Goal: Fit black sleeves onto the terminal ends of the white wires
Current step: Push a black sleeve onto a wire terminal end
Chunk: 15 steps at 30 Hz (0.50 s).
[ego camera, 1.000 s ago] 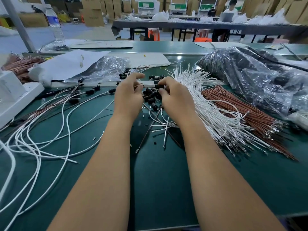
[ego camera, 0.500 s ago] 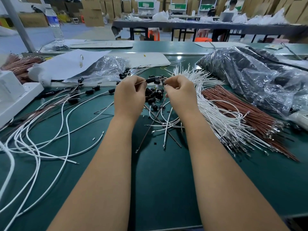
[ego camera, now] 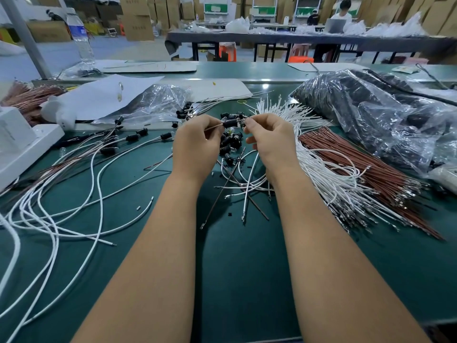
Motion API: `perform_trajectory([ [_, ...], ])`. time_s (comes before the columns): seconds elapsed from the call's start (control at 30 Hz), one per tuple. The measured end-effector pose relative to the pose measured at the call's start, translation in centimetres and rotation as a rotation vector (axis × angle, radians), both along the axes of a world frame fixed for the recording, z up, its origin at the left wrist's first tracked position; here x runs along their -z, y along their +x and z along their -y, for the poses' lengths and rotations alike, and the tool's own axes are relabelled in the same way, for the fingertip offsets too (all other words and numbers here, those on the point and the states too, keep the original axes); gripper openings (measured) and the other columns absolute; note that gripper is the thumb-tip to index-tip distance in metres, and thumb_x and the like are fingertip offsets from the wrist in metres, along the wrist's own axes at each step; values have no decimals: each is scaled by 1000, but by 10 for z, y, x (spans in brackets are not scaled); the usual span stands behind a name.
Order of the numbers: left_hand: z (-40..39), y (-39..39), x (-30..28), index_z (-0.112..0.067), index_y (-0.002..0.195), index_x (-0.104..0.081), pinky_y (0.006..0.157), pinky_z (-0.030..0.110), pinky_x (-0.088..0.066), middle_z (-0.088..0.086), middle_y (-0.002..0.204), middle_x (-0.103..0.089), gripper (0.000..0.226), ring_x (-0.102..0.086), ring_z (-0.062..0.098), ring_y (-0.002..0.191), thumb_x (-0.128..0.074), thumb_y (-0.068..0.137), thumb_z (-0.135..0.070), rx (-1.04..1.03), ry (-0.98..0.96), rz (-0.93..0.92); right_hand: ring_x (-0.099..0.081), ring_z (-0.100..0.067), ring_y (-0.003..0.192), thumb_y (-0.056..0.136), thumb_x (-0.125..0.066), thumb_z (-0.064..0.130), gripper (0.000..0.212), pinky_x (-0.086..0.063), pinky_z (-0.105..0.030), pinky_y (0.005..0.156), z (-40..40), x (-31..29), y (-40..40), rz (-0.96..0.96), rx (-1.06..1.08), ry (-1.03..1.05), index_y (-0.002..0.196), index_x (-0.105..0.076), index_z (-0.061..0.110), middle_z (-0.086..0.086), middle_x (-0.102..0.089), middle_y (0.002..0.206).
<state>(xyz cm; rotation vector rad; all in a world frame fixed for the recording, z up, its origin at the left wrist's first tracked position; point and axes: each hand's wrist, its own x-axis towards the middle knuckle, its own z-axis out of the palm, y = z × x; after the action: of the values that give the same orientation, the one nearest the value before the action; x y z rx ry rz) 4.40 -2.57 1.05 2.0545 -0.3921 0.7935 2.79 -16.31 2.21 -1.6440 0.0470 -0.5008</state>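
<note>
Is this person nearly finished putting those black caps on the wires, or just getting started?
Early on, it seems. A few sleeved wires lie at the left, done. The left hand and right hand hold a black sleeve on a wire. The big white wire bundle and loose sleeves remain.

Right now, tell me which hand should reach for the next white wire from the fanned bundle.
Right. The right hand sits directly beside the white wire bundle, which fans out on its side. The left hand is farther away and pinches the wire carrying the black sleeve.
</note>
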Motion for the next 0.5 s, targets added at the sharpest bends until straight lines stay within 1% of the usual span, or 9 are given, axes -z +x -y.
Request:
perform_trajectory([
  [0.13,0,1,1,-7,95,-71,69,23,-50,0,80,-66,11,-60,14,74,-62,90,-10,13,25,-1,-56,-3,50,91,-62,14,15,-44,-13,51,0,-3,0,-10,-11,116,77,-64,17,3,-65,69],
  [0.27,-1,1,2,-9,94,-71,66,21,-49,-2,78,-65,11,-60,12,72,-62,90,-11,21,12,-12,-55,0,50,91,-64,14,13,-45,-12,51,1,-3,0,9,-8,91,79,-64,16,2,-65,71],
  [0.4,-1,2,4,-12,93,-71,60,12,-44,-8,73,-62,10,-55,0,65,-62,90,-14,25,-11,-33,-57,-1,53,92,-63,9,13,-44,-11,53,0,-3,1,30,-17,79,81,-63,16,1,-64,72],
  [0.5,0,0,4,-14,90,-70,60,10,-42,-13,71,-60,9,-54,-4,64,-62,89,-14,41,12,-58,-58,-3,55,93,-61,8,14,-45,-13,55,1,-2,1,37,-22,61,82,-62,16,-1,-64,77],
])
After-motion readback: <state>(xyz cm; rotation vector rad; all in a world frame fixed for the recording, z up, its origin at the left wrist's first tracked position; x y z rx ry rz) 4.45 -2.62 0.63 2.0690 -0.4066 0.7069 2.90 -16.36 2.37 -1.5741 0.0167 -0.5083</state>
